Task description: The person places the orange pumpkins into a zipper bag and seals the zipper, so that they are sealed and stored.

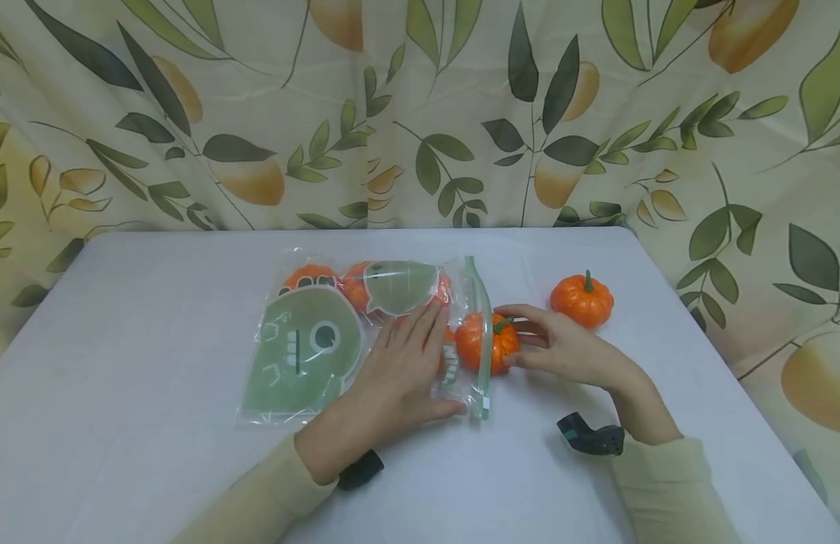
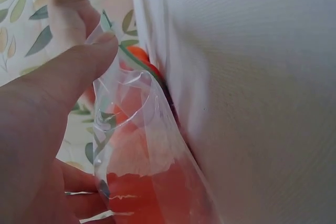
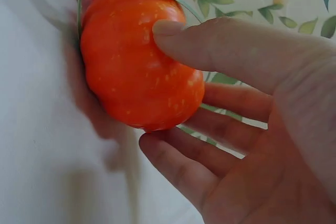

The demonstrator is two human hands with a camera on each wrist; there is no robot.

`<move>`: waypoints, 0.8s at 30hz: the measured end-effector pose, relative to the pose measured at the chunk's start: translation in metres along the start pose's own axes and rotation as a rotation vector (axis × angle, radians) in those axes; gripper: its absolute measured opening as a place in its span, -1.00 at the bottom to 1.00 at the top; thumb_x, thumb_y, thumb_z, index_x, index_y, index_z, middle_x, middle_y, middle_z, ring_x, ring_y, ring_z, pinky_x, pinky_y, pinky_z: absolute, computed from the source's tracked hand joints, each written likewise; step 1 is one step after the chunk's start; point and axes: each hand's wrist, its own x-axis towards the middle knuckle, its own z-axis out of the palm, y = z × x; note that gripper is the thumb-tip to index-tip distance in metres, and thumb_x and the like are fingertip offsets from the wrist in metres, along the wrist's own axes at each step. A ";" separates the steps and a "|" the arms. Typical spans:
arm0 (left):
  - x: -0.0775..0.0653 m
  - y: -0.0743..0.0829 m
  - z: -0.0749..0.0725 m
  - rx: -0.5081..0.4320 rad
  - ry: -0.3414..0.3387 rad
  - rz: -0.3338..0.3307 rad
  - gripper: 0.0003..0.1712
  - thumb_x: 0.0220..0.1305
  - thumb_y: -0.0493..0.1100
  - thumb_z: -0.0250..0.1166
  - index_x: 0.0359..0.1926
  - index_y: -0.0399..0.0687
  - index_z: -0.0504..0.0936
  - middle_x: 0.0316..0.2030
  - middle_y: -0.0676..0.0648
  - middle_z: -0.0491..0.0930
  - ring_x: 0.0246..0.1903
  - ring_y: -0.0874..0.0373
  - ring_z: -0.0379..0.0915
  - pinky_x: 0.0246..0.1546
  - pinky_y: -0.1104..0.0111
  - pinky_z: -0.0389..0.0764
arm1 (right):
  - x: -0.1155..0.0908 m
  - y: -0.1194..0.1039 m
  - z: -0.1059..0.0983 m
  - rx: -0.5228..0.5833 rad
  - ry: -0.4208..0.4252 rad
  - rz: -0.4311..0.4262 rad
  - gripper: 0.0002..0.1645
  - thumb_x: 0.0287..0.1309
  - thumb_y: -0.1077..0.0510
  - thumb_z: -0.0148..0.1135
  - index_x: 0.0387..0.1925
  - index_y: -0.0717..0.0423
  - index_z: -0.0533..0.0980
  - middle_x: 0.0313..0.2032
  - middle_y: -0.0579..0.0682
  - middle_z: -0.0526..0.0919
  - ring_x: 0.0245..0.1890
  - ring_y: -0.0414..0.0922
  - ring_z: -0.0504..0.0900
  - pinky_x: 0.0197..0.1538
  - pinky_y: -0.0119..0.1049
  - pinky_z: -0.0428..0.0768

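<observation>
A clear zip bag (image 1: 304, 355) printed with green cartoon figures lies on the table, its green-edged mouth facing right. Orange mini pumpkins (image 1: 355, 285) show through the plastic. My left hand (image 1: 403, 370) rests on the bag with its fingers extended; in the left wrist view its thumb (image 2: 86, 59) lies near the bag's mouth. Between thumb and fingers my right hand (image 1: 572, 351) holds another mini pumpkin (image 3: 136, 61) with a green stem. This pumpkin sits partly inside the mouth, the green zip strip (image 1: 486, 340) crossing over it.
One loose mini pumpkin (image 1: 583, 302) stands behind my right hand, towards the table's right side. A white cloth covers the table (image 1: 121, 393). Behind it hangs a leaf-and-fruit patterned curtain (image 1: 447, 91). A dark wrist device (image 1: 590, 436) is by my right wrist.
</observation>
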 end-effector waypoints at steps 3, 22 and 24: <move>0.000 0.000 0.001 0.006 0.006 0.001 0.39 -0.06 0.51 0.37 0.56 -0.14 -0.04 0.56 -0.12 0.00 0.54 -0.06 -0.09 0.48 -0.07 0.13 | 0.001 0.000 0.002 0.039 -0.005 -0.015 -0.23 0.16 0.08 0.38 0.38 0.01 0.32 0.36 0.12 0.42 0.30 0.21 0.47 0.20 0.08 0.58; 0.002 0.001 0.002 0.083 0.051 0.004 0.32 -0.04 0.53 0.34 0.55 -0.06 0.03 0.54 -0.13 0.06 0.53 -0.09 -0.05 0.45 -0.23 0.04 | 0.015 0.004 0.024 0.348 -0.077 -0.010 -0.25 0.19 0.08 0.37 0.35 -0.11 0.24 0.42 0.04 0.30 0.44 0.13 0.32 0.33 -0.08 0.49; 0.001 0.002 0.001 0.088 0.042 0.004 0.31 -0.02 0.52 0.33 0.56 -0.07 0.02 0.55 -0.13 0.02 0.55 -0.08 -0.10 0.46 -0.23 0.01 | 0.015 0.007 0.025 0.390 -0.110 -0.040 -0.25 0.23 0.12 0.32 0.39 -0.08 0.21 0.45 0.04 0.26 0.47 0.14 0.27 0.33 -0.20 0.48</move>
